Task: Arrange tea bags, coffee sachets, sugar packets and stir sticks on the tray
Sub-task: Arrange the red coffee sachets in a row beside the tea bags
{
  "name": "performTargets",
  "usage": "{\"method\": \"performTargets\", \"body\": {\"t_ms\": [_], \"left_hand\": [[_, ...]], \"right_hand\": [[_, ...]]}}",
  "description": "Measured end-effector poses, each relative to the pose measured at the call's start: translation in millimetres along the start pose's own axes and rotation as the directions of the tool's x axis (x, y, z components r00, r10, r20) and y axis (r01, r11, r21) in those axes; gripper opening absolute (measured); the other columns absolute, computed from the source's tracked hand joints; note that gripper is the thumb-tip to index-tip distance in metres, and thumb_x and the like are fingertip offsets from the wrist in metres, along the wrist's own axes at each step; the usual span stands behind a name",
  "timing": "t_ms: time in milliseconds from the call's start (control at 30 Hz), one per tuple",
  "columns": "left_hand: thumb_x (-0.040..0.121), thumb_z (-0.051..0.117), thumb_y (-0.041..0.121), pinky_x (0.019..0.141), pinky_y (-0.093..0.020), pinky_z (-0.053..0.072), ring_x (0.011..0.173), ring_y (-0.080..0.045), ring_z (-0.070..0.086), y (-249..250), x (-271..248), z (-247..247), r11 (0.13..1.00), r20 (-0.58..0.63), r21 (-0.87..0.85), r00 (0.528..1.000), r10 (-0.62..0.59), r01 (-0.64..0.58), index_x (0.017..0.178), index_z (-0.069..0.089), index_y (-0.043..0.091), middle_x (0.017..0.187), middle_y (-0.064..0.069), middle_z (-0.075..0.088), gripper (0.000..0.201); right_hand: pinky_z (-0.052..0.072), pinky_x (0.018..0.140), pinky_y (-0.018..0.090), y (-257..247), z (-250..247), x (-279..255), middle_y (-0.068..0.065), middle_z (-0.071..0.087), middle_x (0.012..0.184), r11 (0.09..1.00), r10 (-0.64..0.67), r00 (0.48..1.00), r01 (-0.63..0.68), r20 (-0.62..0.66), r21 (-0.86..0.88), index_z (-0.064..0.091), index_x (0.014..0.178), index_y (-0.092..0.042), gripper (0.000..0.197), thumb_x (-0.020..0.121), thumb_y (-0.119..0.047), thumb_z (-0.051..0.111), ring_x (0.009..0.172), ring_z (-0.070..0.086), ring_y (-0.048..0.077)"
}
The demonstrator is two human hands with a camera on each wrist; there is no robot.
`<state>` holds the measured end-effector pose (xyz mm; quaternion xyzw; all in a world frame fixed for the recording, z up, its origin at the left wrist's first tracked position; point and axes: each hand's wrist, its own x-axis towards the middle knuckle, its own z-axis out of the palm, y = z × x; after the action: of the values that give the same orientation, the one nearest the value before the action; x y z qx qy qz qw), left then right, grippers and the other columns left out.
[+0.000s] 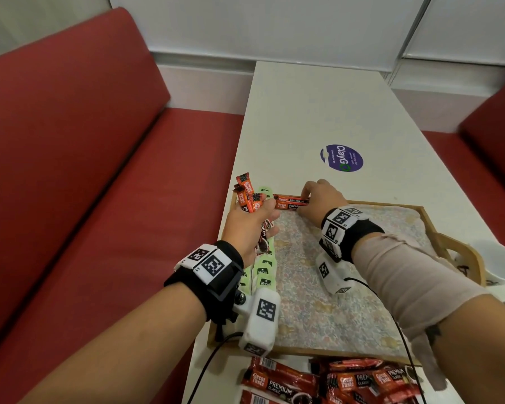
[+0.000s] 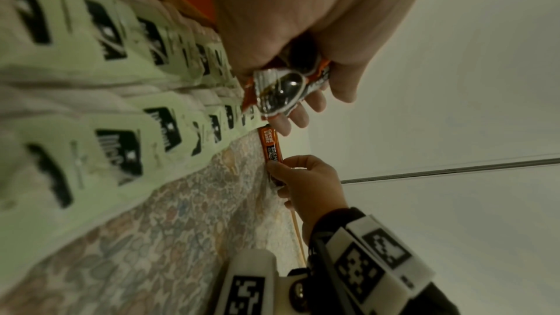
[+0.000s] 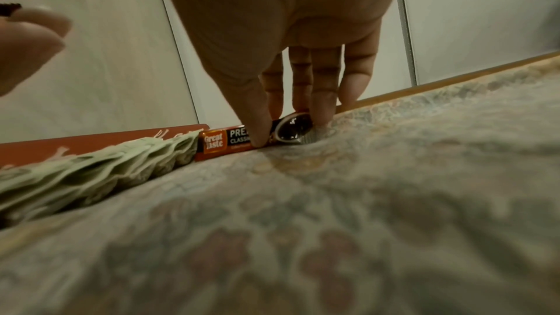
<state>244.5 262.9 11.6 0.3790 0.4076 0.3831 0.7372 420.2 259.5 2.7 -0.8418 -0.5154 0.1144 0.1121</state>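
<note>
Pressing the coffee sachet (image 1: 289, 206) flat against the tray (image 1: 426, 217) far rim, right hand (image 1: 322, 196) fingers (image 3: 260, 128) clamped on it, left hand (image 1: 250, 225) gripping the spare sachets (image 1: 247, 195), would keep the row straight.

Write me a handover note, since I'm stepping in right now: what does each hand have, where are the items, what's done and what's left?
Left hand: grips a bunch of coffee sachets over the tray's far left corner.
Right hand: pinches one sachet down on the cloth liner, at the tray far edge.
Done: tea bags lined along the left side; two sachets at the far edge.
Left: the held sachets and the pile on the table near the tray. No sugar packets or stir sticks in view.
</note>
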Motion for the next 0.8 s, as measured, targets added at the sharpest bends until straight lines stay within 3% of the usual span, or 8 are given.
{"method": "performTargets", "body": {"t_ms": [67,267,400,533,600,800], "left_hand": [[0.089,0.064,0.020,0.074,-0.035,0.056,0.093,-0.018,0.068,0,0,1,1.000,0.013,0.001,1.000,-0.005,0.005,0.113,0.056,0.011,0.098,0.001,0.068,0.027],[0.090,0.060,0.030,0.064,-0.028,0.053,0.075,-0.011,0.063,2,1,2,0.996,0.024,-0.047,0.997,-0.078,0.079,0.092,0.057,0.014,0.085,0.000,0.062,0.016],[0.089,0.060,0.037,0.053,-0.022,0.051,0.069,-0.010,0.059,1,4,2,0.991,-0.016,-0.053,0.993,-0.120,0.119,0.088,0.056,0.014,0.078,0.000,0.058,0.023],[0.090,0.058,0.038,0.051,-0.024,0.049,0.060,-0.012,0.055,3,4,5,0.989,-0.030,-0.048,0.990,-0.140,0.139,0.085,0.053,0.013,0.069,-0.001,0.057,0.026],[0.091,0.056,0.038,0.054,-0.028,0.049,0.055,-0.014,0.054,5,3,8,0.990,-0.032,-0.036,0.990,-0.136,0.135,0.082,0.053,0.012,0.063,-0.001,0.057,0.028],[0.089,0.057,0.043,0.080,-0.047,0.053,0.074,-0.027,0.062,8,1,16,0.992,-0.058,0.019,0.991,-0.123,0.125,0.089,0.059,0.016,0.078,-0.007,0.061,0.027]], "right_hand": [[0.044,0.070,0.031,-1,-1,-1,0.005,0.049,0.104,1.000,0.001,1.000,-0.001,0.007,-0.011,0.056,0.099,-0.018,0.022,0.081,-0.023,0.066,0.083,0.056,0.025],[0.038,0.068,0.029,-5,-11,-13,-0.001,0.041,0.101,0.996,-0.004,0.999,0.007,-0.038,0.084,0.051,0.102,-0.019,0.032,0.081,-0.036,0.067,0.080,0.051,0.020],[0.042,0.067,0.029,-13,-19,-28,-0.002,0.057,0.083,0.930,-0.133,0.991,0.137,-0.035,0.342,0.058,0.083,-0.020,0.019,0.081,-0.035,0.069,0.075,0.054,0.016],[0.043,0.064,0.027,-26,-26,-46,-0.006,0.055,0.062,0.819,-0.278,0.955,0.178,0.106,0.545,0.059,0.068,-0.020,0.025,0.079,-0.037,0.073,0.061,0.049,0.010],[0.045,0.065,0.029,-29,-26,-50,-0.005,0.057,0.063,0.802,-0.320,0.931,0.166,0.177,0.574,0.061,0.065,-0.021,0.024,0.075,-0.036,0.077,0.062,0.050,0.011],[0.048,0.059,0.022,-31,-25,-55,-0.010,0.060,0.059,0.790,-0.359,0.890,0.129,0.282,0.599,0.067,0.070,-0.018,0.015,0.073,-0.025,0.081,0.058,0.055,0.007]]}}
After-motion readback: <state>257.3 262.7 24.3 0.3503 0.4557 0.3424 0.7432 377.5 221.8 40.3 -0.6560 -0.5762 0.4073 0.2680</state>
